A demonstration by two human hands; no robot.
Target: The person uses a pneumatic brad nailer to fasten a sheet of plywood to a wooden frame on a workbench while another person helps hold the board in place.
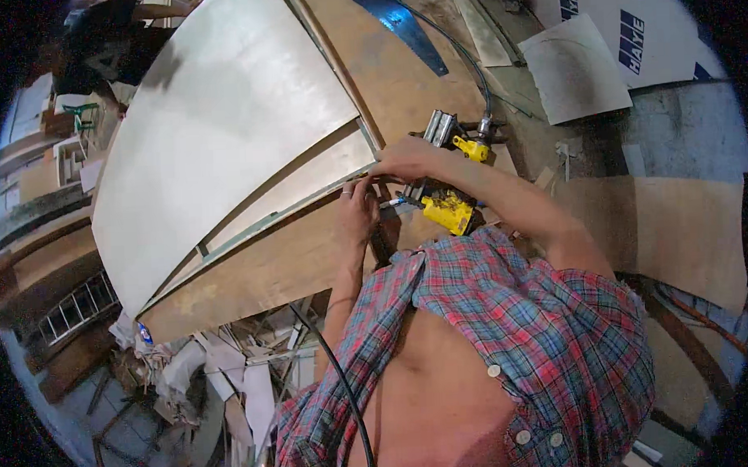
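A large pale panel (229, 90) with a curved edge lies over a thin wooden frame (274, 215) on the workbench. At the frame's near right corner, my right hand (404, 159) reaches in from the right, its fingers bent down onto the corner. Just below it, my left hand (357, 213), with a ring on one finger, has its fingers curled together against the frame's outer edge. Whatever sits between the fingers of either hand is too small or hidden to name. Right beside both hands lie a yellow and black nail gun (447, 211) and a second yellow air tool (472, 148).
A blue-bladed handsaw (396, 27) lies on the brown workbench (252, 285) at the far side, near a black air hose (458, 45). Offcuts and scraps (239, 378) pile up at the lower left. Another person (104, 49) stands at the far left. Loose boards (687, 239) lie to the right.
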